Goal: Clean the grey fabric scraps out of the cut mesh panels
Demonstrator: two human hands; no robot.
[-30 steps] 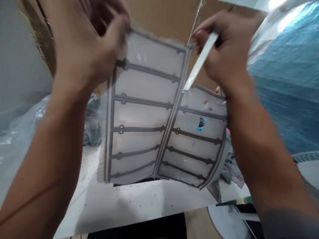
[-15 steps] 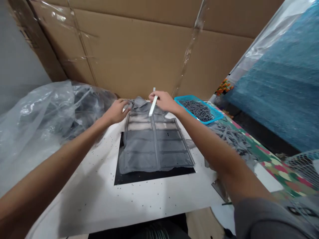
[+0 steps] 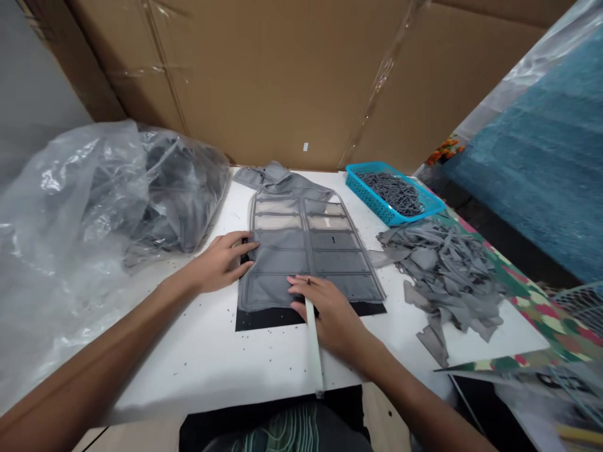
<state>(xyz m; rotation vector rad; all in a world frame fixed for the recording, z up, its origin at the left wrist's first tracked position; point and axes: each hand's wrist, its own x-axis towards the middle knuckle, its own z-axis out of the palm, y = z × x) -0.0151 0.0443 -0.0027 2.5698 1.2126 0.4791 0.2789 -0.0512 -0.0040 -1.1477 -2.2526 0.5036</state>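
Note:
A grey fabric panel (image 3: 282, 258) with two columns of seamed pockets, the farther ones see-through, lies over a black board (image 3: 271, 318) on a white tabletop. At its left edge rests my left hand (image 3: 221, 260), palm down, fingers apart and fingertips on the fabric. My right hand (image 3: 330, 307) is over the panel's near edge, fingers closed round a slim white stick-like tool (image 3: 313, 348). The tool's long end points down toward me; a small dark tip shows between the fingers. Its exact kind is unclear.
A clear plastic bag (image 3: 117, 182) of dark grey material bulges at left. To the right stand a blue basket (image 3: 372, 204) of thin grey pieces and a heap of grey fabric scraps (image 3: 443, 263). A cardboard wall (image 3: 264, 81) closes off the back. Tiny dark specks dot the tabletop.
Both hands have come back from the panel's far end toward me. The white tool has travelled with my right hand to the near edge, and my left hand is now on the left edge.

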